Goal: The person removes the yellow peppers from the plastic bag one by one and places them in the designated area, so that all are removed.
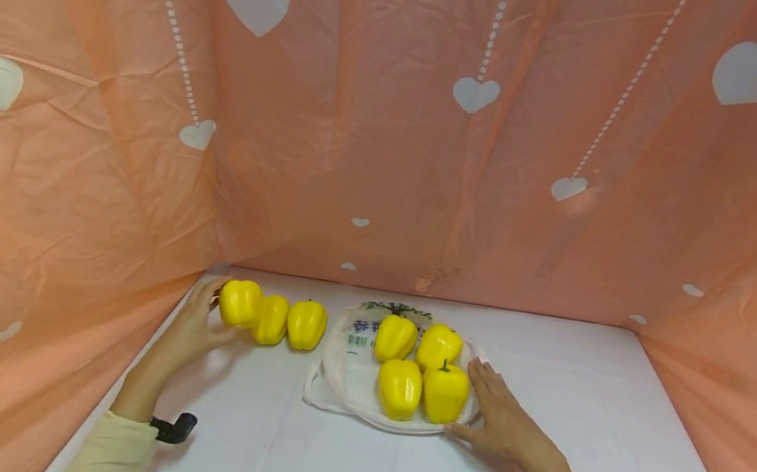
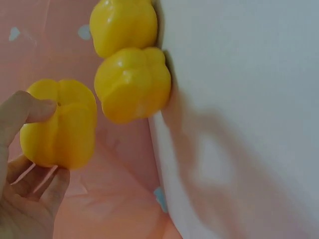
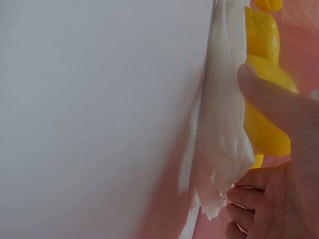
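Note:
In the head view my left hand [image 1: 192, 324] holds a yellow bell pepper [image 1: 239, 303] at the left of the table. The left wrist view shows that pepper [image 2: 60, 124] between thumb and fingers, its lobed end towards the camera. Two more yellow bell peppers [image 1: 307, 324] stand just right of it. A white plastic bag [image 1: 348, 380] with printing lies open at the middle, its rim spread round several yellow bell peppers [image 1: 399, 389]. My right hand [image 1: 505, 423] rests against the bag's right edge, fingers extended. Its thumb [image 3: 269, 94] lies over the bag rim in the right wrist view.
A white-covered table [image 1: 341, 469] spreads under everything. Behind it and at both sides hangs a peach-coloured curtain [image 1: 392, 147] with white hearts. Dark wrist cameras [image 1: 173, 428] sit on both wrists.

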Tool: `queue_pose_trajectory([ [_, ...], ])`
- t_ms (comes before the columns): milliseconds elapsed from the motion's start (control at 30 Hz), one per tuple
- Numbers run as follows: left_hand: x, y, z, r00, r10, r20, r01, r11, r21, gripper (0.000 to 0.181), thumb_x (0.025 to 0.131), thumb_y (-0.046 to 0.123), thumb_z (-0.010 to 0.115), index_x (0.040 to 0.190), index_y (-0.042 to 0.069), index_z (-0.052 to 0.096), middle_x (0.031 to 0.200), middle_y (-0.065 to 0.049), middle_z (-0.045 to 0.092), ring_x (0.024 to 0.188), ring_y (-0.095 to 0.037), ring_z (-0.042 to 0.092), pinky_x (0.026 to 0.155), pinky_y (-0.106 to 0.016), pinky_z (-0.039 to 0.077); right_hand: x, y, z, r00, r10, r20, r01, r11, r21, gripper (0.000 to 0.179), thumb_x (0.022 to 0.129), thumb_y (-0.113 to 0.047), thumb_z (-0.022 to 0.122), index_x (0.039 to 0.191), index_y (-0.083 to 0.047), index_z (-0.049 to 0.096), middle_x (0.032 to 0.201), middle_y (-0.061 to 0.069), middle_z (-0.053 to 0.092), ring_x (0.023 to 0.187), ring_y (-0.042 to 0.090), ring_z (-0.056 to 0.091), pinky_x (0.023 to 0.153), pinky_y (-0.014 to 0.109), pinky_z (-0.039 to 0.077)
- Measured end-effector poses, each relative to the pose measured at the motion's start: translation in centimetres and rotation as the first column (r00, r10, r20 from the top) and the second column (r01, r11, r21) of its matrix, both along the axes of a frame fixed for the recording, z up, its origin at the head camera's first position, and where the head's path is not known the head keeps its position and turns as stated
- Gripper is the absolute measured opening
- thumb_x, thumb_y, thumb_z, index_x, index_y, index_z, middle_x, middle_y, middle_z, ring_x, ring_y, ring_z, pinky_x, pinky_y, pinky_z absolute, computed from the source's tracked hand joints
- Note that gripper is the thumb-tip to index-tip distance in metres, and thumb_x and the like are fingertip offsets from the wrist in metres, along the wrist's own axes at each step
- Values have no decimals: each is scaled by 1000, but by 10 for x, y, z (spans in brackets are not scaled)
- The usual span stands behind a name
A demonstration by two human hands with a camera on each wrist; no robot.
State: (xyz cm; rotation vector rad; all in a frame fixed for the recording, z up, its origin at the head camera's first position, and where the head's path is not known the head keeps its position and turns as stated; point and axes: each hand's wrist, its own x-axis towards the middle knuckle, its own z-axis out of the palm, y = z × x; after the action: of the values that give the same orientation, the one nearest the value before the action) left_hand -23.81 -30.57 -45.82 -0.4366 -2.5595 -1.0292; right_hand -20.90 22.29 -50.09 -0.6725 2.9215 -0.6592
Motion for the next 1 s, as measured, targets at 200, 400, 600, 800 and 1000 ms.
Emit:
queue_pose_trajectory([
  [200,-1,-10,0,999,-21,-31,20,1000,-8,82,78,-15,84,147,-16,39,144,-37,45,132,-54,49,111,-71,41,1,0,1,1000,8,1,-8,1000,-5,117,88,-58,83,164,12,26,171,32,25,159,51,24,129,62,21],
  [400,-6,-20,-6,999,-33,-8,33,999,-8,85,78,-13,86,149,-13,38,145,-36,43,133,-54,48,111,-70,40,1,0,0,1000,3,5,-3,1000,3,117,88,-58,83,164,11,26,172,31,25,159,50,24,129,62,20],
  [600,-9,-30,-14,999,-33,25,34,999,-33,88,80,-9,88,151,-9,37,148,-35,41,132,-55,49,111,-73,41,0,-1,-1,1000,-3,20,3,1000,-1,117,89,-57,82,164,11,26,172,31,24,159,50,23,129,62,20],
  [800,-11,-34,-18,998,-16,66,21,997,-73,87,81,-5,88,151,-13,37,148,-39,40,130,-60,50,109,-74,44,0,-1,0,999,-20,38,20,1000,4,117,89,-58,82,165,9,24,173,29,23,160,49,22,129,62,20],
  [1000,-12,-34,-23,994,20,108,-6,993,-121,87,81,-3,88,150,-15,38,142,-42,39,129,-63,47,111,-75,42,1,0,0,999,-26,47,26,1000,12,116,89,-57,82,166,9,24,173,29,23,160,49,22,130,62,19],
])
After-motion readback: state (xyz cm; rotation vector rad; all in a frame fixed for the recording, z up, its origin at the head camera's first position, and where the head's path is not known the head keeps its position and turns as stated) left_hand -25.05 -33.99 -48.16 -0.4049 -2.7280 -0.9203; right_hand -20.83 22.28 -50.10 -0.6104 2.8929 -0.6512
